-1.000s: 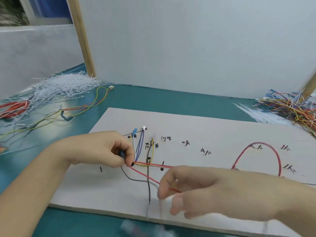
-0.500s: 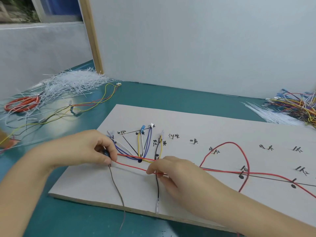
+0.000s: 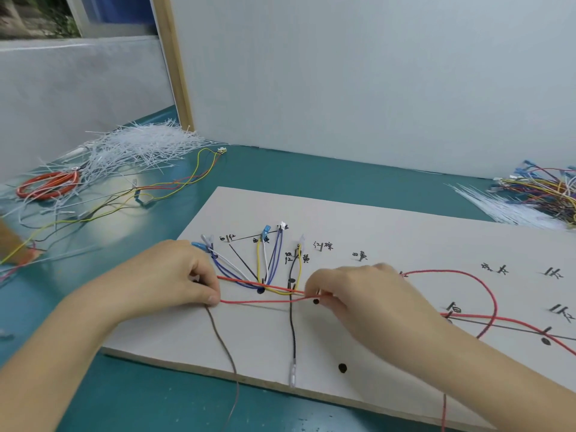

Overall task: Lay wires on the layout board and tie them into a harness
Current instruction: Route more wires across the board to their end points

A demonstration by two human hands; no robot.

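Observation:
A pale layout board (image 3: 389,232) with black marks, pegs and handwritten labels lies on the teal table. Blue, white, yellow and black wires (image 3: 268,263) fan out from pegs near its left end. My left hand (image 3: 168,282) pinches two red wires (image 3: 258,301) and a brown wire (image 3: 223,341) at the board's left. The brown wire trails off the front edge. My right hand (image 3: 367,294) pinches the same red wires a little to the right, so they run taut between both hands. Further right the red wire makes a loop (image 3: 467,275). A black wire (image 3: 292,332) hangs toward the front edge.
A heap of white cable ties (image 3: 137,151) and an orange coil (image 3: 46,185) lie at the back left, with loose yellow and black wires (image 3: 124,198). A bundle of coloured wires (image 3: 542,188) and more ties (image 3: 505,207) sit at the back right. A white wall stands behind.
My right hand has moved up from the board's front edge to the red wires and taken hold of them. My left hand has shifted left, and the red wires now run straighter between the hands.

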